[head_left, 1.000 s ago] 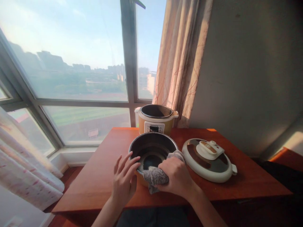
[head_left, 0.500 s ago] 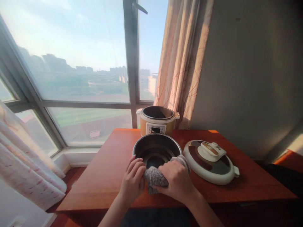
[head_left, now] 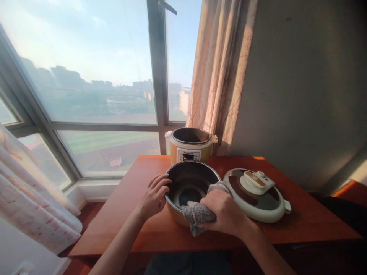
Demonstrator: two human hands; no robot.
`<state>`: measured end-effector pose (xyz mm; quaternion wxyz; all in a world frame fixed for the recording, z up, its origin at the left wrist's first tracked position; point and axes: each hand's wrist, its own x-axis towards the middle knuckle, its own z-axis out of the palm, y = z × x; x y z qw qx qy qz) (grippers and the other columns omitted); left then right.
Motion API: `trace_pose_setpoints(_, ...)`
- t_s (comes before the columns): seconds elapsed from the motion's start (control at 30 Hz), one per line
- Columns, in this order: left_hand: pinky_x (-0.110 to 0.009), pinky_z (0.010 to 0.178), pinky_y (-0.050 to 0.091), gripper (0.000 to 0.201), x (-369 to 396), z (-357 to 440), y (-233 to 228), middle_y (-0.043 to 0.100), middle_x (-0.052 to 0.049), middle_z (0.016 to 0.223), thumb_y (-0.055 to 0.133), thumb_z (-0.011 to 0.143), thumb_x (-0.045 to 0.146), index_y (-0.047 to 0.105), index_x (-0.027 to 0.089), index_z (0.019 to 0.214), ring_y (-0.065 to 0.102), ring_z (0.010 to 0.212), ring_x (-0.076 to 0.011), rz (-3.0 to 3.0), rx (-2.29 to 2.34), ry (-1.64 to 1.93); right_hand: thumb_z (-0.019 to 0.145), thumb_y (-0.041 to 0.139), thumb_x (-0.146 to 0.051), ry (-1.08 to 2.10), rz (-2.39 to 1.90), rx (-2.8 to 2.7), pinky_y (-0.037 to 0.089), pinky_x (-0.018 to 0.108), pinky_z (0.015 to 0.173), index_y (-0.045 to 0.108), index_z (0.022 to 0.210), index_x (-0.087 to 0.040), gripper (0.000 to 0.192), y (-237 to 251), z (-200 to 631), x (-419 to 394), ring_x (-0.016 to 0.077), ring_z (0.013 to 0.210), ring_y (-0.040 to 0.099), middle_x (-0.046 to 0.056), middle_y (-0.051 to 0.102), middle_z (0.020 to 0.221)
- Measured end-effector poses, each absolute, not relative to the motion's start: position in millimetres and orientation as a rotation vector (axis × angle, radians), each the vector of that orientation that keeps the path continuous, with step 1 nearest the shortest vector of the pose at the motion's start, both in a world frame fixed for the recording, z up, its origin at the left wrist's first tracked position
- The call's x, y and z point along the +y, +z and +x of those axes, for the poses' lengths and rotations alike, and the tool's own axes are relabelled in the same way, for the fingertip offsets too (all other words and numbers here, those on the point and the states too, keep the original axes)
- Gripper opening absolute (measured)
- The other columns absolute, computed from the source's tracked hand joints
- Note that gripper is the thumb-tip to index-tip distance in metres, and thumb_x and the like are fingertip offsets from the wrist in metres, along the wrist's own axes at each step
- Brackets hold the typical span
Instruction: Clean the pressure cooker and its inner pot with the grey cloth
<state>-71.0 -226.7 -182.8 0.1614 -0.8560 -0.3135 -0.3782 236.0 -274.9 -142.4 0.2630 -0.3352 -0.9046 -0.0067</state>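
Grey textured cloth, clasped by the right hand, crosses the near rim of the round, black-lined tan pot; the left hand grasps its left rim.

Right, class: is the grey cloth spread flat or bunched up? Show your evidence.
Bunched up: the grey cloth is gathered in thick folds in the right hand, over the near rim of the pot.

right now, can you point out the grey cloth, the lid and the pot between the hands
grey cloth point(head_left: 198, 214), head view: the bunched part hanging over the rim
lid point(head_left: 258, 201), head view: the dark top panel, in front of the handle
pot point(head_left: 192, 174), head view: the far inner wall
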Motion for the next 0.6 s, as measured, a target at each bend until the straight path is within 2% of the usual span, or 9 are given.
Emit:
trace_pose_setpoints(0.1, -0.047, 0.106, 0.047, 0.028, -212.8, -78.3, -183.4, 0.064, -0.01, 0.134, 0.042, 0.077, 0.001, 0.054, 0.022, 0.091, 0.047, 0.139, -0.0253, -2.479, -0.944, -1.071, 0.079, 0.071, -0.063, -0.048, -0.909, -2.457, 0.034, 0.035, 0.076, 0.065, 0.089, -0.022, 0.043, -142.9, 231.2, -275.1, 0.0229, 0.082, 0.06, 0.003, 0.07, 0.086)
trace_pose_setpoints(0.2, -0.047, 0.107, 0.047, 0.029, -205.9, -80.2, -187.2, 0.061, -0.012, 0.139, 0.04, 0.079, -0.001, 0.053, 0.022, 0.093, 0.044, 0.142, -0.0249, -2.497, -0.973, -1.113, 0.08, 0.067, -0.067, -0.091, -0.925, -2.456, 0.032, 0.036, 0.074, 0.065, 0.087, -0.022, 0.046, -144.5, 225.3, -276.9, 0.0223, 0.079, 0.059, 0.003, 0.069, 0.083)
trace_pose_setpoints(0.3, -0.047, 0.108, 0.047, 0.029, -206.1, -78.6, -189.4, 0.059, -0.012, 0.141, 0.039, 0.082, -0.001, 0.052, 0.022, 0.095, 0.043, 0.143, -0.024, -2.508, -0.999, -1.147, 0.081, 0.065, -0.068, -0.117, -0.96, -2.44, 0.03, 0.036, 0.073, 0.063, 0.085, -0.022, 0.046, -145.5, 221.3, -278.9, 0.0217, 0.077, 0.058, 0.003, 0.067, 0.08)
trace_pose_setpoints(0.43, -0.047, 0.108, 0.047, 0.03, -215.3, -74.9, -188.0, 0.057, -0.012, 0.143, 0.039, 0.085, 0.0, 0.053, 0.021, 0.1, 0.042, 0.144, -0.0248, -2.469, -1.063, -1.141, 0.077, 0.072, -0.061, -0.128, -1.003, -2.426, 0.029, 0.036, 0.073, 0.062, 0.083, -0.023, 0.04, -146.1, 218.6, -280.8, 0.0213, 0.077, 0.057, 0.002, 0.066, 0.08)
trace_pose_setpoints(0.6, -0.047, 0.104, 0.047, 0.028, -245.1, -61.4, -181.7, 0.066, -0.01, 0.132, 0.044, 0.087, 0.004, 0.058, 0.022, 0.104, 0.052, 0.134, -0.0266, -2.301, -1.12, -1.189, 0.073, 0.075, -0.055, -0.152, -1.024, -2.408, 0.028, 0.036, 0.071, 0.062, 0.081, -0.023, 0.036, -147.2, 216.4, -280.8, 0.0206, 0.075, 0.056, 0.001, 0.066, 0.078)
